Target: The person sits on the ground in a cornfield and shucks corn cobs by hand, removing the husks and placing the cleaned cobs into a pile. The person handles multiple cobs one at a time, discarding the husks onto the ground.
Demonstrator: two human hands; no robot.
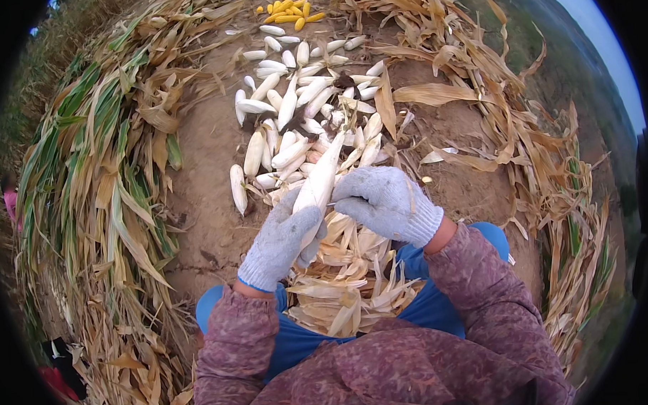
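My left hand (280, 241), in a pale grey knit glove, is closed around the lower part of an ear of corn in its whitish husk (322, 176). The ear slants up and away, its narrow tip pointing toward the pile. Close against its right side is my gloved right hand (391, 203), fingers curled together. A thin pointed object (331, 204) sticks out between its thumb and forefinger; the rest of it is hidden in the glove. Below both hands, loose dry husks (354, 298) lie between my legs.
Ahead on bare soil (206, 206) is a pile of corn ears in husks (294, 107). Beyond it lie several husked yellow cobs (290, 12). Rows of cut corn stalks flank me on the left (103, 172) and right (492, 105). A person in pink (10, 205) shows at far left.
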